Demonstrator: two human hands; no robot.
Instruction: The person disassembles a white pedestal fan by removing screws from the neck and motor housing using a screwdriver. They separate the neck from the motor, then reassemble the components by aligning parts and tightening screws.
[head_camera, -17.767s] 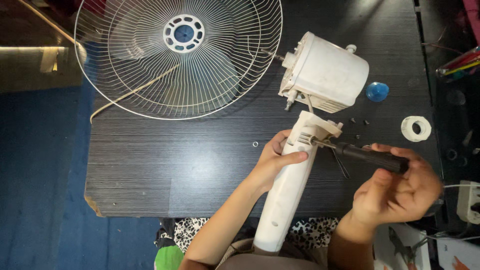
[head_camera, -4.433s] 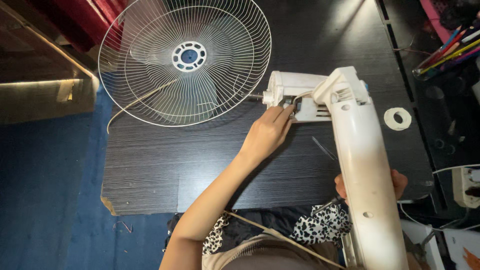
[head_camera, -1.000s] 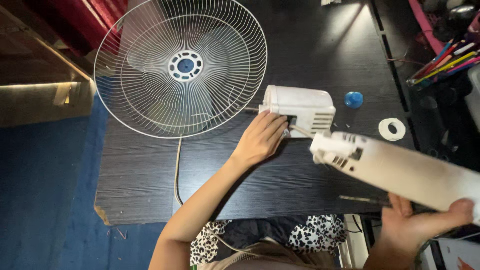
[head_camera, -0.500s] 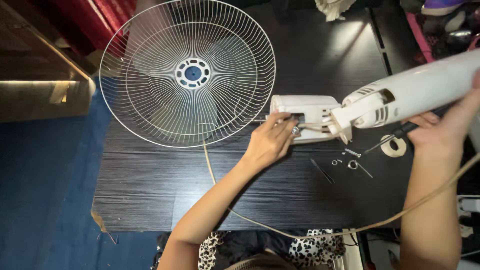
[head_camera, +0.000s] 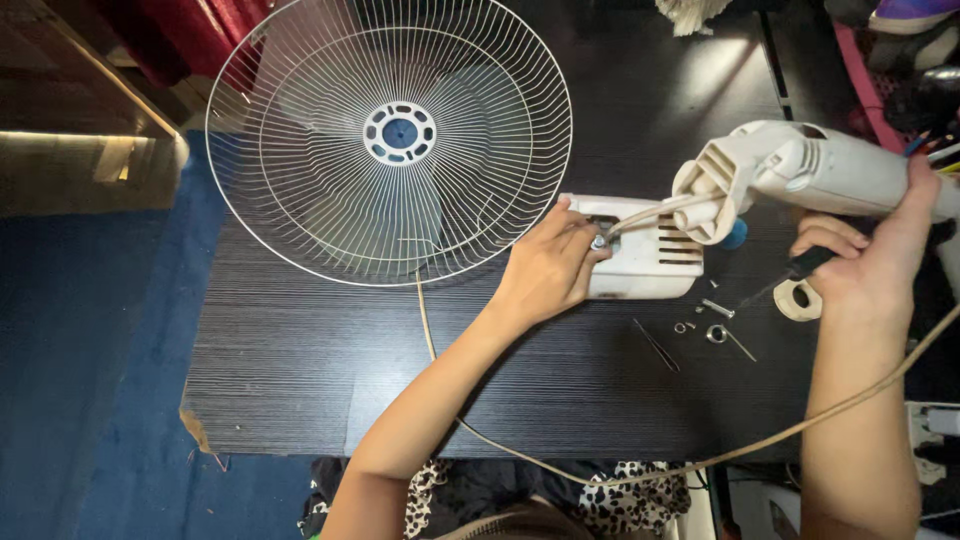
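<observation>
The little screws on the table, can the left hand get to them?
Probably yes. The screws lie bare on the table, just past the left hand, with nothing between; it would have to leave the motor housing.

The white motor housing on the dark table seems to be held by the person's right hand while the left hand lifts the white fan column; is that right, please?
Not quite: the hands are swapped. In the head view the left hand rests on the white motor housing on the dark table, while the right hand lifts the white fan column.
</observation>
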